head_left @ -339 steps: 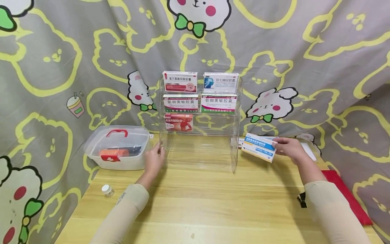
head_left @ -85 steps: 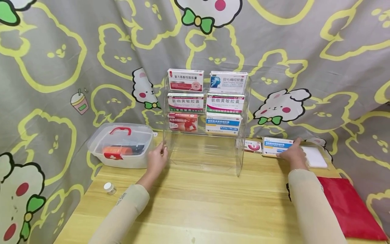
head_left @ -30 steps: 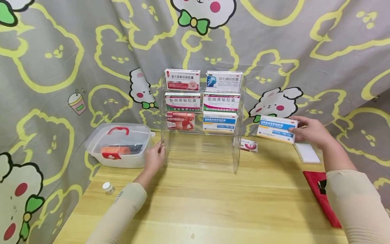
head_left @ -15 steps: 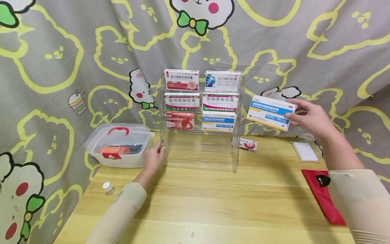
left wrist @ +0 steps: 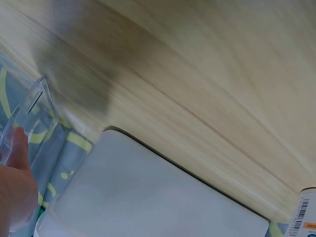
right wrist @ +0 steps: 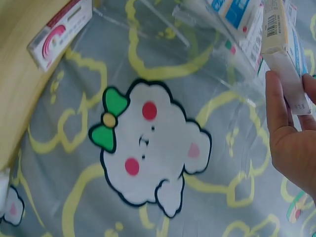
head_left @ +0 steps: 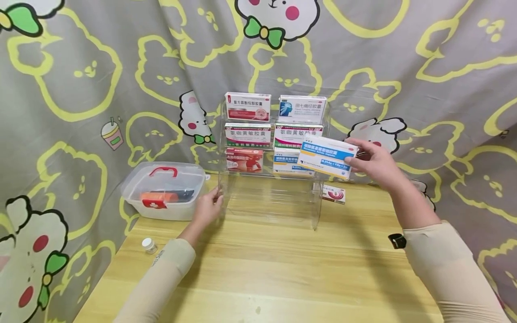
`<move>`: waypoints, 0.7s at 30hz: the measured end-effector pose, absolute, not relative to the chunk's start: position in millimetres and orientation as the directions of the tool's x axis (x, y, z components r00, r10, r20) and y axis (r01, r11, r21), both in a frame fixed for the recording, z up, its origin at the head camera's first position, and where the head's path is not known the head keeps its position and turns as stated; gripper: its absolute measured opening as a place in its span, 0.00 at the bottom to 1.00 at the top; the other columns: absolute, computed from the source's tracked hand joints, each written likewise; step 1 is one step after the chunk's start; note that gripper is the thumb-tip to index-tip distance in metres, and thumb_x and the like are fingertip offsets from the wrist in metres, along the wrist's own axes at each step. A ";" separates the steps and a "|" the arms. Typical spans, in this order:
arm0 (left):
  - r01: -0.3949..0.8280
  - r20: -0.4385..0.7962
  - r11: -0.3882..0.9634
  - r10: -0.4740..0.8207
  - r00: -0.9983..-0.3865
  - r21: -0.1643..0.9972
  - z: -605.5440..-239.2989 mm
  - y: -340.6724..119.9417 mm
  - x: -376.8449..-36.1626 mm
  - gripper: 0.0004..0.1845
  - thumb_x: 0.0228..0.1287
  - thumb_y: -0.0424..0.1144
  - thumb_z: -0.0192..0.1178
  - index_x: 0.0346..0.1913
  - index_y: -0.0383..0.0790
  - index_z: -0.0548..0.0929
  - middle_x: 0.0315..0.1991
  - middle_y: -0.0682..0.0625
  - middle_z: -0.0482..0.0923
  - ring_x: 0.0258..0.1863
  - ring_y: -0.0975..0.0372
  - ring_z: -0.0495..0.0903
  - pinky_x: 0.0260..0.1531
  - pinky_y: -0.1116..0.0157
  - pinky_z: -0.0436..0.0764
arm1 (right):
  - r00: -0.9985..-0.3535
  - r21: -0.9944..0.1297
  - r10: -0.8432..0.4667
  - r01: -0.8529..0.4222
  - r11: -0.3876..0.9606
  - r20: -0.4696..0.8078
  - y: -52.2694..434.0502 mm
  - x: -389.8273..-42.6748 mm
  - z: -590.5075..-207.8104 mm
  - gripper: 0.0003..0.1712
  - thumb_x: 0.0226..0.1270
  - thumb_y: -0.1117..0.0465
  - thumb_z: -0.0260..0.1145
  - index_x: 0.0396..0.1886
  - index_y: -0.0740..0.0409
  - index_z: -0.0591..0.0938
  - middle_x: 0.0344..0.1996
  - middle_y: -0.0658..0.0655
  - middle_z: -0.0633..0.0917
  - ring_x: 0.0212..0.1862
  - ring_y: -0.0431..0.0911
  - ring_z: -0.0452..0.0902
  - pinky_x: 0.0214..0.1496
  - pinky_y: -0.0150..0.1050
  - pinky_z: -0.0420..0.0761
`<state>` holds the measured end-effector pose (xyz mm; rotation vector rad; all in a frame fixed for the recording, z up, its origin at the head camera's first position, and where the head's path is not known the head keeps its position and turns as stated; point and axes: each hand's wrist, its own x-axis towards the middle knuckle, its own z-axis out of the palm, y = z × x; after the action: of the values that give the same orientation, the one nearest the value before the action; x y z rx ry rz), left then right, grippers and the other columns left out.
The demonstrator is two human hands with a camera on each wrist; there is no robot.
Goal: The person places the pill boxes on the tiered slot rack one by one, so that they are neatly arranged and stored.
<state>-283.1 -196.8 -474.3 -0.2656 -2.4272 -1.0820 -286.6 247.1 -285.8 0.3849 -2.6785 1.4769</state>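
In the head view my right hand (head_left: 377, 163) pinches a blue, white and yellow medicine box (head_left: 327, 157) by its right end. The box is held slightly tilted in front of the clear acrylic display rack (head_left: 270, 197), partly covering a like box (head_left: 288, 163) on the third tier. At the rack's left side edge my left hand (head_left: 208, 207) grips the clear panel with curled fingers. The right wrist view shows thumb and fingers on either side of the held box (right wrist: 284, 59). Two boxes stand on each upper tier, and a red box (head_left: 244, 160) on the third tier's left.
A first-aid case (head_left: 163, 190) with a red handle stands left of the rack, a small white-capped bottle (head_left: 149, 245) before it. Behind the rack's right side lies a white and red box (head_left: 334, 194). A black object (head_left: 397, 241) shows beside the right sleeve. A patterned curtain (head_left: 363, 40) hangs behind.
The right hand picked up the second blue and white box from the table at right, raised it and carried it left to the rack. The left hand stays at the rack's edge.
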 end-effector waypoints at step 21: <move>0.248 0.327 0.654 0.002 -0.945 0.715 -470.9 -201.3 -284.0 0.24 0.61 0.30 0.57 0.61 0.32 0.73 0.43 0.35 0.82 0.40 0.48 0.84 0.41 0.57 0.83 | -0.940 -0.789 -0.259 -0.329 0.519 0.221 162.4 -299.2 -343.3 0.30 0.63 0.57 0.65 0.65 0.46 0.70 0.49 0.61 0.72 0.50 0.54 0.75 0.42 0.42 0.81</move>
<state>-284.0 -201.3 -470.9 -0.1999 -2.5763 -1.1779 -299.2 162.4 -343.3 0.5175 -2.6717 1.4122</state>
